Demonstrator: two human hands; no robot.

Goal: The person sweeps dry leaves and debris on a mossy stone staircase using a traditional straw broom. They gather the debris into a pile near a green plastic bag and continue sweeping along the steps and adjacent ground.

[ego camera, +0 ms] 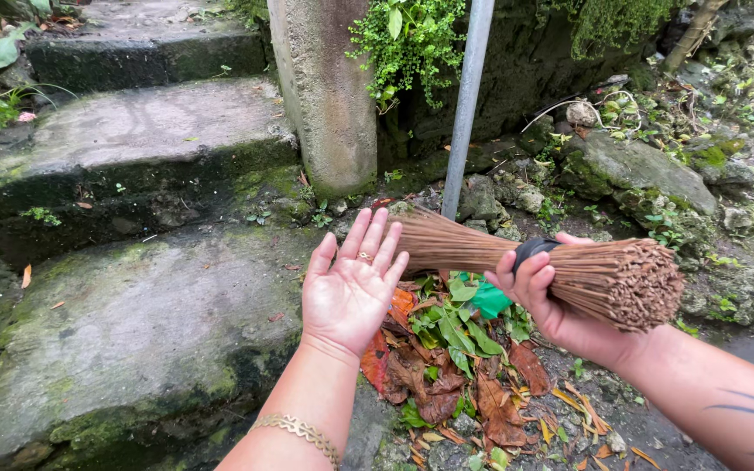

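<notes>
Two hands: left hand (353, 292) spread flat against stick broom (560, 269); right hand (541, 296) clamps its bundle.

Head camera looks steeply down, close, apparently facing mossy stone steps (133, 131).

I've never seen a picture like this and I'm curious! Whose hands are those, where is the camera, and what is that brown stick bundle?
The camera sits on a person's head and looks down, so you see that person's own two arms. The right hand grips a broom made of many thin brown sticks tied together with a black band. The left hand is open and flat, with its fingertips by the broom's sticks. Below lies a pile of leaves, green and brown. To the left are mossy stone steps, and behind stands a grey metal pole.
</notes>
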